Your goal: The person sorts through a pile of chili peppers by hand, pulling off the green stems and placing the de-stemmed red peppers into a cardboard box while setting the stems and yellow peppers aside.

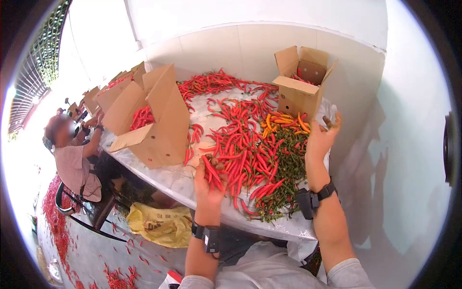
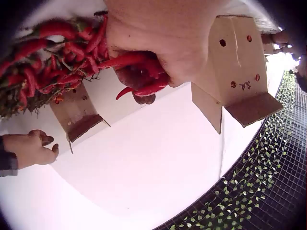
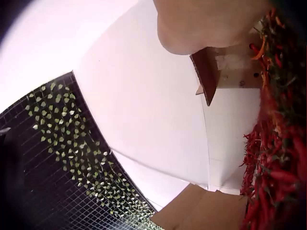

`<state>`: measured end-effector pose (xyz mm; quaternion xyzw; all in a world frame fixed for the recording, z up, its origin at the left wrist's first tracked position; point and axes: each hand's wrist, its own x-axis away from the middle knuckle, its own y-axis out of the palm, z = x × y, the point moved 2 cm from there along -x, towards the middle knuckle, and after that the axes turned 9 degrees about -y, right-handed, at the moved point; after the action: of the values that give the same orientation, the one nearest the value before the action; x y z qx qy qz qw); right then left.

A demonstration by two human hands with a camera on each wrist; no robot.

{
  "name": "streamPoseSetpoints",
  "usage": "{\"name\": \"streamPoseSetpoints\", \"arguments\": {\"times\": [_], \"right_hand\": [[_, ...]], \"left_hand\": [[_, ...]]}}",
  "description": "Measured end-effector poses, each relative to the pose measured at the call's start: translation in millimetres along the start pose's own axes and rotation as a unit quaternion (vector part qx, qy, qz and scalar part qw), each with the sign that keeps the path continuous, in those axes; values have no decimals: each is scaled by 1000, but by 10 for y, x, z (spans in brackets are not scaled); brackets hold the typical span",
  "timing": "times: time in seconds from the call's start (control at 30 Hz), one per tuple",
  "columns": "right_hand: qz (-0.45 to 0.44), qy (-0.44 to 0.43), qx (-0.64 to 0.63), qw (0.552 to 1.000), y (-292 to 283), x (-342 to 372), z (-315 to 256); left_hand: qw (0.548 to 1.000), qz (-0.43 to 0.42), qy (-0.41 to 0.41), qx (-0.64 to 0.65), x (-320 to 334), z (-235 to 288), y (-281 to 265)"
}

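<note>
My left hand [image 1: 210, 185] holds a few red chili peppers [image 1: 211, 169] at the near edge of the table. In the left wrist view its fingers curl round these chilies [image 2: 152, 86], and their dark-smudged tips show. My right hand [image 1: 321, 139] is raised at the right, near the small cardboard box [image 1: 297, 98]. Its fingers are loosely bent with nothing visible between them, and the left wrist view shows thumb and fingers apart. Between the hands spreads a pile of red chilies [image 1: 236, 139]. Green stems [image 1: 291, 168] and orange chilies [image 1: 281, 121] lie beside the right arm.
A large open box [image 1: 166, 135] with red chilies stands left on the white-covered table [image 1: 168, 180]. Another person [image 1: 74, 161] sits beyond it, near more boxes. A yellow sack [image 1: 161, 225] and scattered chilies [image 1: 118, 278] lie on the floor. The wall [image 1: 207, 48] bounds the table's far side.
</note>
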<state>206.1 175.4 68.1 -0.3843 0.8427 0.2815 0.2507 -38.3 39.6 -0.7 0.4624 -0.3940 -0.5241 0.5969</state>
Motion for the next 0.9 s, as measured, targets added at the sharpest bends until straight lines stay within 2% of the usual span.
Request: {"name": "streamPoseSetpoints", "arguments": {"times": [0.17, 0.33, 0.43, 0.47, 0.57, 0.6, 0.7, 0.8, 0.9], "right_hand": [[-101, -171, 155, 968, 62, 167, -72], [-238, -268, 180, 916, 145, 343, -329], [-369, -286, 127, 875, 203, 487, -326], [-400, -320, 102, 853, 227, 528, -334], [-496, -350, 57, 792, 324, 698, -418], [-503, -375, 63, 776, 340, 771, -411], [-558, -380, 84, 733, 341, 930, -286], [-606, -329, 109, 716, 345, 915, -282], [-587, -346, 103, 724, 339, 900, -289]], "left_hand": [[999, 35, 7, -26, 6, -20, 21], [1000, 21, -1, -23, 4, -15, -34], [998, -42, -37, 10, -6, 1, -65], [998, -47, -39, 2, 2, -4, -54], [996, -61, -44, -40, 33, -26, -21], [995, -64, -47, -65, 41, -33, -24], [991, -63, -48, -106, 63, -66, -11], [990, -63, -50, -119, 62, -74, -18], [990, -32, -46, -133, 75, -86, 31]]}}
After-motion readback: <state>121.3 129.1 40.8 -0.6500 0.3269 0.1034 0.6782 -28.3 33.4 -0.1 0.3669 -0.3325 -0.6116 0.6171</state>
